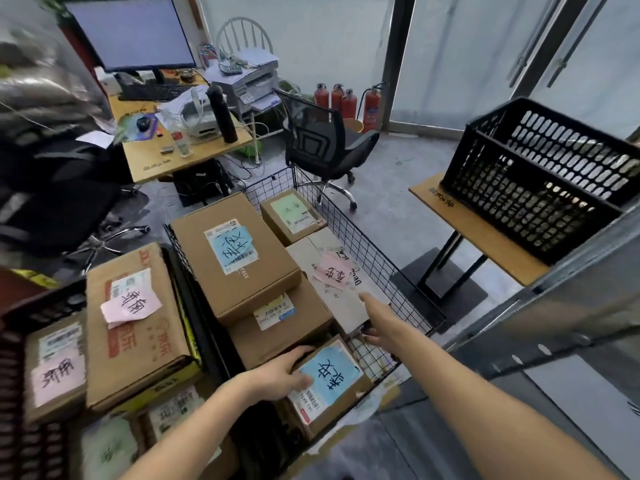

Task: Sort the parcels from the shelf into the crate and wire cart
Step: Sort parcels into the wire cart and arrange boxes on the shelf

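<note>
The black wire cart (349, 223) stands in front of me, packed with brown boxes. At its near end sits a small brown box with a blue note (329, 382); my left hand (282, 374) grips its left edge, thumb on the label. My right hand (375, 323) pinches the near edge of a flat white parcel with a pink note (332, 271) lying along the cart's right side, thumb on top and fingers underneath. A large box with a blue note (239, 261) tops the pile. An empty black plastic crate (540, 174) stands on a small table at the right.
Left of the cart, more labelled boxes (131, 323) lie stacked beside a dark crate (20, 358). The grey metal shelf frame (554, 306) crosses the right foreground. Behind are a desk with a monitor (131, 32), office chairs (322, 143) and fire extinguishers (346, 98).
</note>
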A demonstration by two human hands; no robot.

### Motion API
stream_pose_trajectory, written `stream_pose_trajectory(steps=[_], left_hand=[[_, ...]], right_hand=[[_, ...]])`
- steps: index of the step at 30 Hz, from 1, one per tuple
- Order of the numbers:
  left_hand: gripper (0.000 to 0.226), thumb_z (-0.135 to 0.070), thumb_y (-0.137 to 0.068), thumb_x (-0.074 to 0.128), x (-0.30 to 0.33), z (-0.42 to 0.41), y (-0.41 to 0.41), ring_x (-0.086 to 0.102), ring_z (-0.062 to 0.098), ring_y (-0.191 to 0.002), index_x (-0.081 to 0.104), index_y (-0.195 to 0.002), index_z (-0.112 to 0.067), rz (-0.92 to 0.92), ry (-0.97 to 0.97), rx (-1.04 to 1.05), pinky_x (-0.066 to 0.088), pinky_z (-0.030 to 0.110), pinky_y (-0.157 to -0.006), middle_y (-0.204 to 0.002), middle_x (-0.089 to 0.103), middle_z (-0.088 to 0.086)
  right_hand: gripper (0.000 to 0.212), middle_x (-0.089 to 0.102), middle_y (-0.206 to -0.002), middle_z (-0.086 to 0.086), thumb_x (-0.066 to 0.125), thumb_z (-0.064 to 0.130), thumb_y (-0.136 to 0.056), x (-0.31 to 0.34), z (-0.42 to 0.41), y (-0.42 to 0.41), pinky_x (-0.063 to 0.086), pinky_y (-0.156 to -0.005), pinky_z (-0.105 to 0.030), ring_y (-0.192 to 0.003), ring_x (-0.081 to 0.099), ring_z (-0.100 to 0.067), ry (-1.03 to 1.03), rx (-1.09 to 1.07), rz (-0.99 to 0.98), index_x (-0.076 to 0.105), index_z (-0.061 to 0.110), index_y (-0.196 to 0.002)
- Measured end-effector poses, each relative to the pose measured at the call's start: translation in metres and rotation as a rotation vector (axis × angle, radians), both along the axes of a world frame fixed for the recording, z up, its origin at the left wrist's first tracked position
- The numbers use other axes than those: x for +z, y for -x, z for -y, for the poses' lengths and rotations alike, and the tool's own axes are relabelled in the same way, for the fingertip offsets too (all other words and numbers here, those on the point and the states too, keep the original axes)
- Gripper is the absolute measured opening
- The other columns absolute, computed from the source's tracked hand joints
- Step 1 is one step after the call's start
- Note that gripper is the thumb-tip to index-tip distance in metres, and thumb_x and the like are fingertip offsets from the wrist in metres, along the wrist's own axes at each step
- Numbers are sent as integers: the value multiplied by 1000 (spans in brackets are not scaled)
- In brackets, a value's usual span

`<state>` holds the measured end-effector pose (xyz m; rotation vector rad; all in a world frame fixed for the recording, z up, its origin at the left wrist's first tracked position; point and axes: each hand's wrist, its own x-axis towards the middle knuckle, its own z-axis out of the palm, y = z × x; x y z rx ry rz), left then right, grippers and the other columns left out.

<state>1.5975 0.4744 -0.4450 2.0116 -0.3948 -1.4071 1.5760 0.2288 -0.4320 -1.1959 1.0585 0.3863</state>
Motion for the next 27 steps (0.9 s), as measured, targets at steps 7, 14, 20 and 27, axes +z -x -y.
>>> stream_pose_trajectory(steps=[7,14,20,27], left_hand=[[63,-28,-103,59,9,2,3,71,9,-107,24,-155,-31,-47,39,42,58,30,-93,-125,68,-5],[64,-31,-102,60,8,6,5,71,8,-108,27,-157,-29,-27,60,62,58,32,-94,-125,69,-5],[62,-32,-101,62,5,16,12,73,10,-102,32,-155,-23,-29,65,151,60,36,-90,-117,73,-3],[63,-34,-100,63,10,14,16,74,9,-99,35,-154,-22,9,77,178,61,34,-88,-115,73,-2]], right_hand=[[60,44,-151,-16,48,39,-106,13,4,9,37,-116,-45,-137,44,-34,205,176,-59,34,2,-151],[37,62,-105,-7,50,41,-104,26,19,18,45,-77,-29,-93,60,-19,514,588,-7,60,7,-115],[45,70,-96,-6,54,43,-101,39,21,23,56,-75,-33,-83,67,-19,624,887,12,70,3,-114],[41,73,-117,-1,58,45,-99,36,8,31,54,-99,-36,-109,67,-20,586,1068,-24,71,13,-121]])
